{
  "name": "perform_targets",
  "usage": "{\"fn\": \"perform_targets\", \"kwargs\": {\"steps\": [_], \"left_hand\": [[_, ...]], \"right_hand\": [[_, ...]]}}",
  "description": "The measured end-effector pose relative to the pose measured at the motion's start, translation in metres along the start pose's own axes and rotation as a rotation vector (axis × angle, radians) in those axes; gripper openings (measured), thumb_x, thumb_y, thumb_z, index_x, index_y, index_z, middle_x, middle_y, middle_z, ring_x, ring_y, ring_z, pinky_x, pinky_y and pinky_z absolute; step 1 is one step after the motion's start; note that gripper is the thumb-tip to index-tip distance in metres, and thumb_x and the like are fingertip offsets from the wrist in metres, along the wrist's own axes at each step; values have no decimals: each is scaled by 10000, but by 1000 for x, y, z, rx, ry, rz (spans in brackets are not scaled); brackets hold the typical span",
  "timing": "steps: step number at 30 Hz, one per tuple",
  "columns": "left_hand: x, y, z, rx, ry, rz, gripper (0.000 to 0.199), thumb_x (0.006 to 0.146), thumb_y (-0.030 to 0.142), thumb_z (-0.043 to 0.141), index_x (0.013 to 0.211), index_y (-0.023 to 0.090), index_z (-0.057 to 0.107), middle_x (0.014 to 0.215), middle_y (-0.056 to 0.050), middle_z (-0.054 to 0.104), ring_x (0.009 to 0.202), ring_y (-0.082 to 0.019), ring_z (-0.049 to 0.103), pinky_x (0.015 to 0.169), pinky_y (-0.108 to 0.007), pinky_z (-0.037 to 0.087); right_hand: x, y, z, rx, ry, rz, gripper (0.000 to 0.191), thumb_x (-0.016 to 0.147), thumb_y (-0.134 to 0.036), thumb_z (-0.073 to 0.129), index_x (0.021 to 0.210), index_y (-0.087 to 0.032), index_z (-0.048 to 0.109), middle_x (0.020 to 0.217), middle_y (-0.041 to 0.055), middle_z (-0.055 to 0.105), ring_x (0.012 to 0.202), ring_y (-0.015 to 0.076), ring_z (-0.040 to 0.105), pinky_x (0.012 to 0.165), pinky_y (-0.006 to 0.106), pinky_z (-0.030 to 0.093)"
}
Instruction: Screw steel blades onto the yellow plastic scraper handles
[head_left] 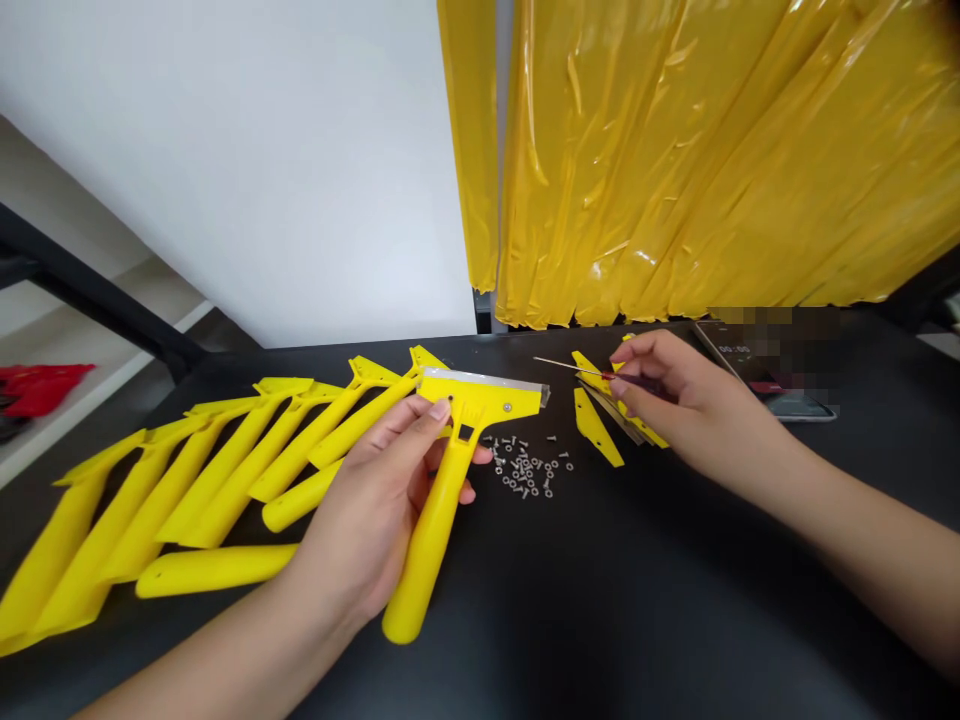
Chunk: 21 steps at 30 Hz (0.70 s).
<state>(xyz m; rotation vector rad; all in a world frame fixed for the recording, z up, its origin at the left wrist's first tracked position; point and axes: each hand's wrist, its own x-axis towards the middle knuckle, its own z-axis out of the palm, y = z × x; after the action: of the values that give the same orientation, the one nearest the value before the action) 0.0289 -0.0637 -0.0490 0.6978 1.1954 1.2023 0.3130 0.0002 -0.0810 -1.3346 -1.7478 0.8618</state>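
My left hand (386, 490) is closed around a yellow scraper (439, 510), its thumb on the left side of the head. A metal blade (487, 378) runs along the head's top edge, and one screw (508, 407) shows at the right; a dark hole is near my thumb. My right hand (667, 385) pinches a thin screwdriver (574, 368) with a dark red handle, its shaft pointing left, apart from the scraper. Below the scraper head lies a pile of small screws and nuts (525, 470). Yellow cover plates (598, 430) and thin blades lie beneath my right hand.
Several yellow scraper handles (217, 480) lie in a row on the black table (600, 610) at left. A phone (802, 405) rests behind my right wrist. Yellow plastic sheeting (675, 170) and a white panel (262, 150) stand at the back.
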Motion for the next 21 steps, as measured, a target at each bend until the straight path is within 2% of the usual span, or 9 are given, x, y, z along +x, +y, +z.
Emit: {"fn": "perform_targets", "kwargs": {"steps": [4, 9, 17, 21], "left_hand": [[5, -3, -2, 0, -25, -3, 180, 927, 325, 798, 1020, 209, 696, 1019, -35, 712, 834, -201, 753, 571, -230, 623], [10, -5, -3, 0, -37, -19, 201, 916, 312, 808, 1055, 207, 707, 1067, -46, 725, 831, -202, 765, 551, -222, 615], [10, -8, -4, 24, -74, -24, 182, 942, 336, 788, 1039, 207, 703, 983, -20, 696, 826, -193, 759, 544, -216, 606], [10, -10, -5, 20, -75, -50, 222, 945, 338, 785, 1113, 220, 701, 1069, -42, 722, 826, -195, 762, 532, -225, 603]], "right_hand": [[6, -3, -4, 147, 12, 67, 300, 920, -513, 777, 1009, -239, 693, 884, 19, 698, 763, 168, 625, 690, 303, 479], [6, -3, -2, 180, 8, 77, 310, 947, -525, 745, 907, -220, 701, 798, 14, 658, 728, 157, 604, 673, 295, 488], [4, 1, 3, 167, -33, 70, 317, 984, -534, 700, 910, -227, 682, 818, 18, 656, 747, 154, 607, 652, 278, 481], [4, 3, 4, 173, -32, 86, 344, 963, -564, 715, 934, -222, 682, 820, 22, 667, 745, 163, 619, 642, 279, 488]]}}
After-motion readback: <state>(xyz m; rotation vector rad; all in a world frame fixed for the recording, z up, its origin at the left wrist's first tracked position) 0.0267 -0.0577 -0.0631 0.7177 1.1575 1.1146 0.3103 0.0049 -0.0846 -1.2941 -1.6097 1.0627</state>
